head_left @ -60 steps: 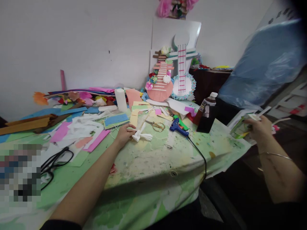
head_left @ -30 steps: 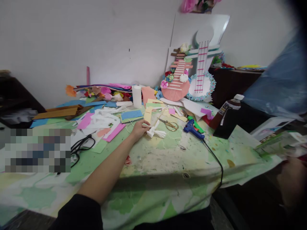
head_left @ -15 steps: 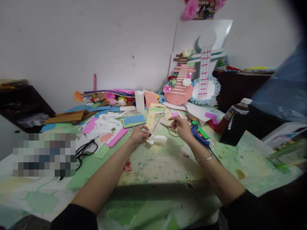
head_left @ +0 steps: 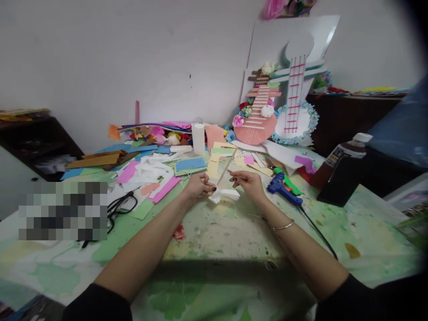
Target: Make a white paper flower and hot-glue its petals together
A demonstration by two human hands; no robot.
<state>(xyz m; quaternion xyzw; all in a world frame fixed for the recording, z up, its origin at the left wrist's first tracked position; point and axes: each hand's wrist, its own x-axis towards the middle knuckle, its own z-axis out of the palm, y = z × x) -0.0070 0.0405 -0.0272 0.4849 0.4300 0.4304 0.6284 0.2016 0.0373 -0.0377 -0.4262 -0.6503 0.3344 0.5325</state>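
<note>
Brought across from the far right of the worktop (head_left: 220,238) over the last two seconds, the right hand (head_left: 248,183) is now set down opposite the left hand (head_left: 198,186), just beside the white paper piece (head_left: 226,195); the scissors (head_left: 229,170), seen clearly in the earlier frames, are now almost wholly covered by it, with what looks like only a dark tip showing past the fingers.

Damage to the white paper piece seems the likeliest mishap; its folds look thin, and could be crushed by too hard a pinch or torn if pulled against the wooden stick (head_left: 228,166); a nick could be caused by the scissors if the points were swung toward the left fingers; the black cord (head_left: 317,230) of the blue glue gun (head_left: 284,189) might also be snagged by the right forearm.

By the left hand a narrow pinch is kept, closed on the near-left end of the white paper piece, which is held low over the worktop between the two hands; the right hand is curled, thumb and forefinger close together; whether the scissors are gripped cannot be told.
</note>
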